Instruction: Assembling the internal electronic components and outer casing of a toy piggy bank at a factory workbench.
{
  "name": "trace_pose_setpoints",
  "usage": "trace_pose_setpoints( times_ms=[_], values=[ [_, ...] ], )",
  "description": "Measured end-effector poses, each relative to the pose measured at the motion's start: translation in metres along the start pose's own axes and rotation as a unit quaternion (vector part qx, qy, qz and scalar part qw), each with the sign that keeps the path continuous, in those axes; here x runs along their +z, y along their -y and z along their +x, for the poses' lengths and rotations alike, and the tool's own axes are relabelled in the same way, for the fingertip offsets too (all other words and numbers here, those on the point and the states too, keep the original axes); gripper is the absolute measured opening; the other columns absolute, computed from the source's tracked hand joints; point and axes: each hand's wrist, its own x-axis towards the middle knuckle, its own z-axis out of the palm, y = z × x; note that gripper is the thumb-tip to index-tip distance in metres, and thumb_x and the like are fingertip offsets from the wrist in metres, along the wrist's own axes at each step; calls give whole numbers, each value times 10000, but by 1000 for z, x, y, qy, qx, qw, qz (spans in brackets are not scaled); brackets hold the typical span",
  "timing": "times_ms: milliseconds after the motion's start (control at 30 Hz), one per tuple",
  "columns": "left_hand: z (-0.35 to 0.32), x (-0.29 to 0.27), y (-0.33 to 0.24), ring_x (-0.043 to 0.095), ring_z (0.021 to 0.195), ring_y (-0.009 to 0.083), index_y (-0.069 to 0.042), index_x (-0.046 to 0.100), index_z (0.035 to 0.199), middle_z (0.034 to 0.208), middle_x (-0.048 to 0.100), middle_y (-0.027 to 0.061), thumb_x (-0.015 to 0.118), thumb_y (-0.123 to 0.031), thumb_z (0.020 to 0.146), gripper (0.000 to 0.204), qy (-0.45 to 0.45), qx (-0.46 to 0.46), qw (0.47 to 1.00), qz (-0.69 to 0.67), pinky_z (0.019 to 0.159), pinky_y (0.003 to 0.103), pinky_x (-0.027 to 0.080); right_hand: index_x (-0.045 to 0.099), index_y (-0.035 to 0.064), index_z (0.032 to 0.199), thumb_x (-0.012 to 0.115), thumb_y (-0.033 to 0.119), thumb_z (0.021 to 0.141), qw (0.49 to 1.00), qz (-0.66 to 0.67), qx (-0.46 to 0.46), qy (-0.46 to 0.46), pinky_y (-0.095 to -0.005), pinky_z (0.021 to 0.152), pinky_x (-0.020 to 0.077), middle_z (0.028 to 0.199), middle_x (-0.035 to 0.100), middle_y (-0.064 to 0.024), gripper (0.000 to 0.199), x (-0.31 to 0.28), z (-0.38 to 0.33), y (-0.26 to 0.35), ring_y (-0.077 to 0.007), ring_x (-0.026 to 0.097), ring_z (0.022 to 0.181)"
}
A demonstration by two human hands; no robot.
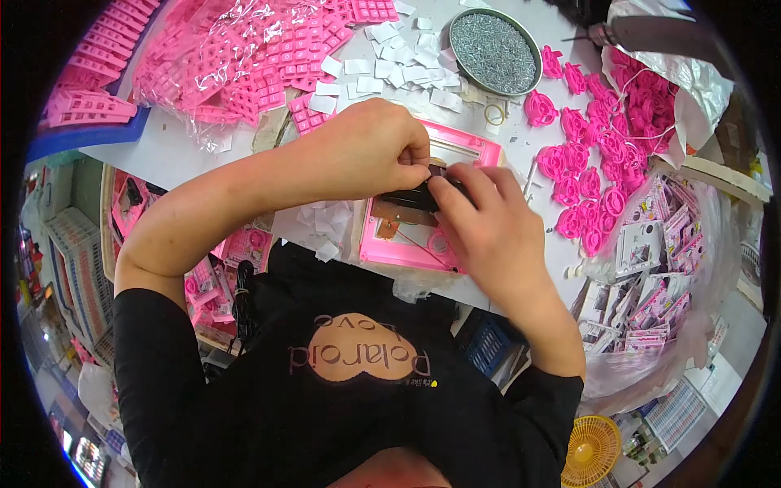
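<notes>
A pink plastic casing (486, 152) lies open on the table in front of me, its inside facing up. Within it I see a brown circuit board (389, 227), thin wires and a black part (411, 198) across the middle. My left hand (370, 146) reaches over the casing, thumb and forefinger pinched together at the black part. From the other side my right hand (496, 215) bends its fingers down onto that same part, fingertips close to the left ones. What sits between the fingertips of either hand is hidden or too small to name.
Pink keypads (313, 49) in clear plastic and white paper pieces (399, 65) lie behind the casing. A round tin of small screws (496, 53) stands at the back. Pink ring-shaped parts (590, 163) spread rightward, below a power screwdriver (651, 37). Bagged printed parts (643, 252) sit right.
</notes>
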Motion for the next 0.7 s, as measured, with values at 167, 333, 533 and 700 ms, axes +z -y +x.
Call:
trace_pose_setpoints(
  times_ms=[167, 333, 533, 700],
  values=[
    [3, -5, -5, 680, 643, 199, 32, 713, 859, 704, 682, 141, 706, -140, 811, 179, 15, 3, 1000, 25, 620, 325, 533, 666, 22, 1121, 669, 117, 731, 993, -113, -5, -39, -313, 697, 572, 1099, 657, -122, 402, 3, -1, 21, -275, 623, 975],
    [5, -4, -2, 678, 653, 231, 18, 717, 862, 714, 682, 150, 696, -154, 818, 179, 10, 16, 999, 39, 622, 345, 526, 648, 14, 1170, 667, 114, 736, 997, -69, 23, 25, -310, 762, 561, 1122, 654, -126, 446, -2, 2, 20, -268, 616, 964],
    [5, -5, -4, 679, 680, 266, -3, 721, 867, 746, 690, 162, 663, -170, 866, 177, 12, 55, 991, 118, 638, 365, 522, 597, 13, 1246, 675, 66, 792, 990, 100, -21, -96, -389, 915, 531, 1252, 615, -166, 464, -24, -17, -10, -322, 610, 1119],
    [62, -41, -13, 665, 603, 296, -25, 712, 872, 686, 663, 176, 602, -200, 894, 208, -140, 131, 970, 152, 626, 436, 540, 545, 0, 1300, 588, 321, 986, 730, -120, 42, -672, -453, 1008, 492, 1300, 568, -187, 451, -105, -90, -128, -284, 599, 1174]
  ],
)
